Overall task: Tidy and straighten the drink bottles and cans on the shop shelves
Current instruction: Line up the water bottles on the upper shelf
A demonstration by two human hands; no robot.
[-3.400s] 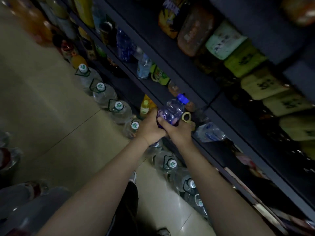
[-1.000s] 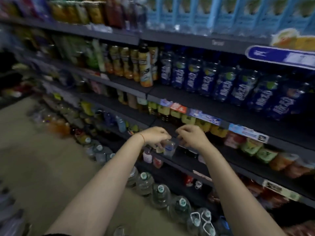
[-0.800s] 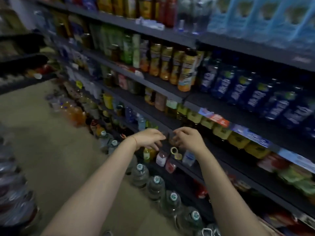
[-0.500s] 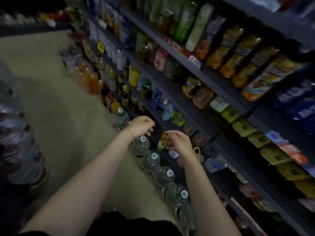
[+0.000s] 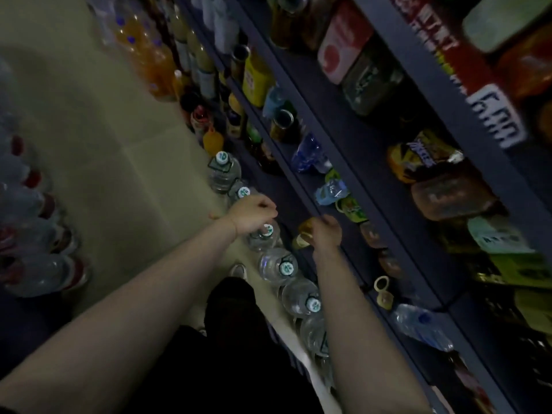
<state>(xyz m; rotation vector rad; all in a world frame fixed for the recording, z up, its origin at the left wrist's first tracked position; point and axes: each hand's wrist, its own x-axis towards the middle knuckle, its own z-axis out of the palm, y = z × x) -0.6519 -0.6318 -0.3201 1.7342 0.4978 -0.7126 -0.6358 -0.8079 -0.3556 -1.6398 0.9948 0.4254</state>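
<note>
Both hands reach down toward the low shelves, held apart from each other. The left hand (image 5: 252, 212) hovers with its fingers loosely curled and holding nothing, just above the teal cap of a large water jug (image 5: 264, 236) that stands in a row of similar jugs (image 5: 279, 265) on the pale tiled floor (image 5: 89, 130) along the foot of the shelving. At 3 o'clock from it, the right hand (image 5: 327, 233) sits at the front of a dark lower shelf (image 5: 337, 162), its fingers bent around a small yellowish bottle (image 5: 306, 233); the picture is dim and blurred, so whether the grip is firm cannot be told. The jug row runs from about 11 o'clock of the left hand to 5 o'clock, passing under both forearms. On the same shelf level, at 12 o'clock from the right hand, small blue-wrapped water bottles (image 5: 309, 155) stand with a green-labelled one (image 5: 349, 206) just beside them. Farther along at 11 o'clock, a yellow carton-like bottle (image 5: 257, 77) and an open-topped dark can (image 5: 282, 124) stand on the shelf, and orange drink bottles (image 5: 149, 61) crowd the floor end of the aisle. At 4 o'clock from the right hand, a clear bottle with a blue label (image 5: 418, 325) lies on its side on the shelf, near a pale ring-shaped handle (image 5: 380, 286). The shelf above, at 2 o'clock, holds packaged drinks (image 5: 451, 197) in brown, green and yellow. At 9 o'clock, clear bottles with red caps (image 5: 33, 228) lie stacked across the aisle.
</note>
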